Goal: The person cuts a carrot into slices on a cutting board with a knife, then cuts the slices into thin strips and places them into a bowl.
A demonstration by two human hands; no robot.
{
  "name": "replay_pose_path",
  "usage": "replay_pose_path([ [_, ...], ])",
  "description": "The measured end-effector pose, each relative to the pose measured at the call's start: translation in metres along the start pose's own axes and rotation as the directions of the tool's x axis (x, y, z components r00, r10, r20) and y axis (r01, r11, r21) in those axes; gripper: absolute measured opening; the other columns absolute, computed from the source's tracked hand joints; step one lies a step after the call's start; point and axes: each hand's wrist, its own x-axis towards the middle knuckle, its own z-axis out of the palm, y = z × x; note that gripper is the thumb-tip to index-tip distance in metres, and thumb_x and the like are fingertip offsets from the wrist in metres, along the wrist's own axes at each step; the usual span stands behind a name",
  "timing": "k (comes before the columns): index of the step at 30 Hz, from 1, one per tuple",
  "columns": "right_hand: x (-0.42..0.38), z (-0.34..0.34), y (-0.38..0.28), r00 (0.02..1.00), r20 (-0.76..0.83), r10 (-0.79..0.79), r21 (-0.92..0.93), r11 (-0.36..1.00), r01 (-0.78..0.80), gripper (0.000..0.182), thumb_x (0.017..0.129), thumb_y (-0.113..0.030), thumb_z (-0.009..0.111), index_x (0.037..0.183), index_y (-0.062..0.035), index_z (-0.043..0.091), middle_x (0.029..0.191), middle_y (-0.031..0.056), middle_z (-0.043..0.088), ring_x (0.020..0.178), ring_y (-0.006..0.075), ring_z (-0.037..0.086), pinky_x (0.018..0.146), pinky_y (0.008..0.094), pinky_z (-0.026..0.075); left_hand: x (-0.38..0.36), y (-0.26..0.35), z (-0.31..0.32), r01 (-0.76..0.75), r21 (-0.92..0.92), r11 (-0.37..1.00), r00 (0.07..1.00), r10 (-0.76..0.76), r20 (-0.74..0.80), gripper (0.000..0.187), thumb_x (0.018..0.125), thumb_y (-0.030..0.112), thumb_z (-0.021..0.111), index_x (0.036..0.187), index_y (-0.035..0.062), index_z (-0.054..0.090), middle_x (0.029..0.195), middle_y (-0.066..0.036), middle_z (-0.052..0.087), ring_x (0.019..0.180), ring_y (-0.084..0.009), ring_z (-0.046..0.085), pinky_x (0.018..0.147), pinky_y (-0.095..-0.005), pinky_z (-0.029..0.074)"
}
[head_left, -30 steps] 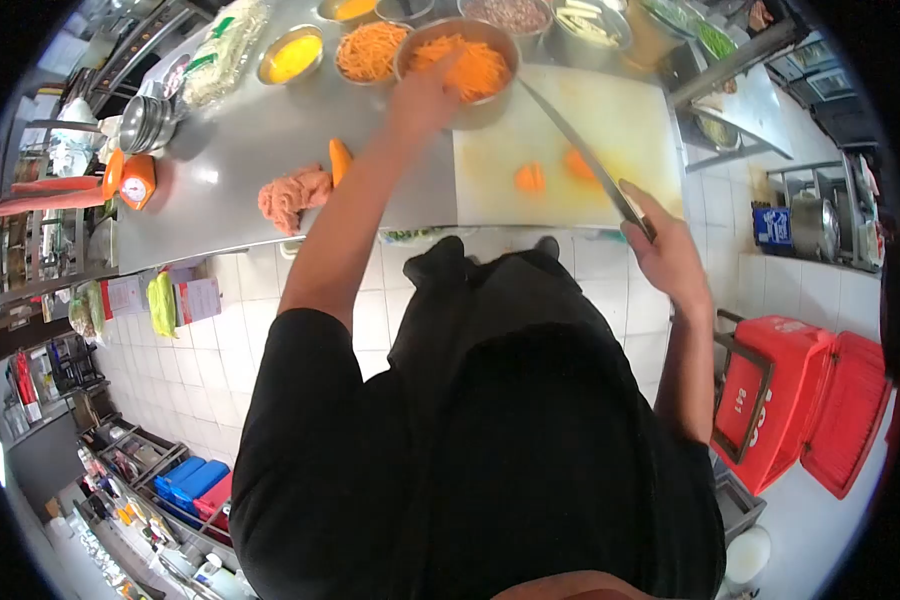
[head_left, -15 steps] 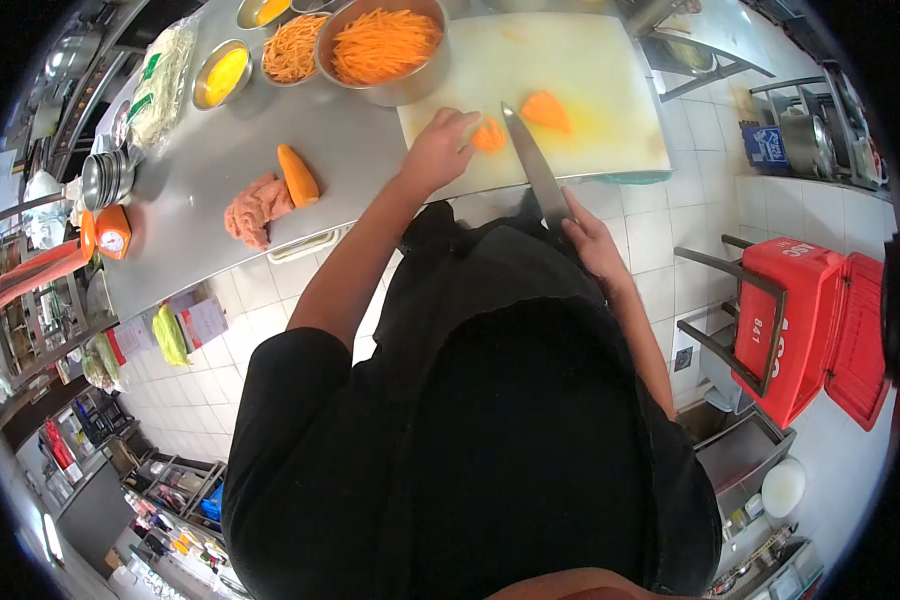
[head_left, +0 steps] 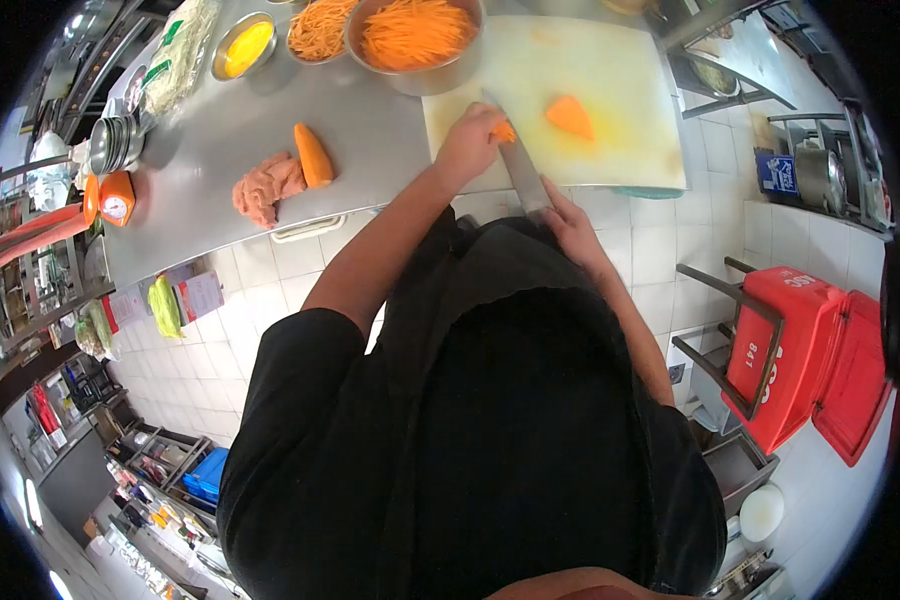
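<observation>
My right hand [head_left: 572, 222] is wrapped round the handle of a large kitchen knife [head_left: 525, 178], its blade pointing away from me over the near edge of the white cutting board [head_left: 635, 75]. Curled fingers of my left hand [head_left: 470, 145] press on a small bunch of cut carrot pieces [head_left: 505, 131], partly hidden by them. The blade lies right against these pieces, its tip near my left fingertips. A larger carrot chunk [head_left: 570, 118] rests on the board, right of the knife.
A metal bowl of carrot strips [head_left: 418, 38] stands behind the board's left side. On the steel counter [head_left: 200, 175] are a carrot piece [head_left: 313, 157], raw meat [head_left: 269, 189], a bowl of yellow liquid [head_left: 246, 50] and an orange scale [head_left: 117, 203]. A red bin [head_left: 785, 350] stands right.
My left hand has closed in on the cut carrot pieces, now covering part of them. The knife has moved left and forward, up against the pieces. The whole view has shifted slightly.
</observation>
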Motion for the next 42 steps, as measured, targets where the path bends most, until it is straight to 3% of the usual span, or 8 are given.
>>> replay_pose_path([
  [3,-0.007,-0.007,-0.027,0.954,0.082,0.287,0.114,0.949,-0.296,0.060,0.105,-0.008,0.053,0.164,-0.0156,0.040,0.108,0.0079,0.072,0.083,0.0120,0.064,0.078,0.0263,0.053,0.001,0.004,-0.002,-0.034,-0.024,0.999,0.999,0.033,-0.028,0.043,0.087,0.000,0.071,0.129,0.0064,0.070,0.124,-0.016,0.063,0.102,-0.0326,0.068,0.088,-0.0380,0.057],
  [6,-0.020,-0.011,-0.063,0.960,0.040,0.276,0.251,0.928,-0.277,0.061,0.106,-0.008,0.052,0.164,-0.0183,0.038,0.082,0.0008,0.063,0.062,0.0070,0.050,0.059,0.0240,0.046,0.011,0.029,-0.013,-0.055,-0.081,0.995,0.997,0.051,-0.061,0.043,0.088,0.001,0.071,0.131,0.0072,0.070,0.124,-0.016,0.063,0.103,-0.0317,0.068,0.087,-0.0374,0.057],
  [13,-0.004,-0.030,-0.150,0.999,-0.020,0.033,0.052,0.998,-0.032,0.058,0.107,-0.006,0.050,0.163,-0.0185,0.041,0.082,0.0011,0.062,0.063,0.0045,0.049,0.056,0.0219,0.045,0.060,0.065,-0.069,-0.155,0.059,0.986,0.948,0.165,-0.273,0.041,0.090,0.010,0.072,0.131,0.0092,0.070,0.129,-0.015,0.066,0.104,-0.0300,0.070,0.092,-0.0364,0.058],
  [17,0.046,-0.027,-0.170,0.937,-0.023,-0.348,-0.537,0.795,0.282,0.059,0.103,-0.012,0.057,0.160,-0.0230,0.044,0.092,0.0186,0.072,0.078,0.0342,0.068,0.076,0.0393,0.056,0.087,0.042,-0.118,-0.108,0.194,0.975,0.934,0.166,-0.316,0.044,0.088,0.013,0.074,0.132,0.0097,0.069,0.131,-0.016,0.067,0.114,-0.0336,0.068,0.097,-0.0405,0.057],
  [18,0.051,-0.024,-0.197,0.985,-0.029,-0.171,-0.581,0.805,0.122,0.060,0.101,-0.015,0.059,0.158,-0.0257,0.046,0.099,0.0259,0.070,0.091,0.0475,0.066,0.088,0.0453,0.054,0.087,0.030,-0.127,-0.107,0.280,0.954,0.926,0.198,-0.322,0.045,0.088,0.014,0.075,0.133,0.0097,0.069,0.131,-0.016,0.067,0.117,-0.0346,0.066,0.099,-0.0419,0.057],
  [21,0.076,-0.019,-0.196,0.930,-0.031,-0.366,-0.545,0.786,0.291,0.059,0.101,-0.015,0.058,0.159,-0.0219,0.045,0.091,0.0208,0.071,0.085,0.0377,0.069,0.084,0.0417,0.055,0.075,0.009,-0.154,-0.057,0.434,0.899,0.911,0.225,-0.345,0.050,0.087,0.014,0.075,0.136,0.0100,0.066,0.131,-0.017,0.067,0.125,-0.0380,0.062,0.108,-0.0460,0.051],
  [27,0.077,-0.009,-0.220,0.996,0.054,0.065,-0.278,0.959,-0.048,0.060,0.104,-0.014,0.052,0.163,-0.0158,0.040,0.077,0.0048,0.061,0.059,0.0087,0.052,0.057,0.0273,0.046,0.051,0.028,-0.142,-0.174,0.426,0.888,0.911,0.310,-0.273,0.057,0.088,0.007,0.069,0.144,0.0145,0.060,0.150,-0.017,0.055,0.132,-0.0377,0.054,0.114,-0.0480,0.045],
  [42,0.063,-0.008,-0.243,0.994,0.027,0.102,-0.167,0.981,-0.096,0.061,0.105,-0.013,0.051,0.165,-0.0129,0.036,0.079,0.0059,0.062,0.060,0.0104,0.053,0.057,0.0280,0.047,0.058,0.014,-0.142,-0.122,0.575,0.809,0.901,0.334,-0.277,0.066,0.083,0.002,0.064,0.147,0.0158,0.059,0.152,-0.013,0.054,0.134,-0.0404,0.050,0.115,-0.0485,0.043],
])
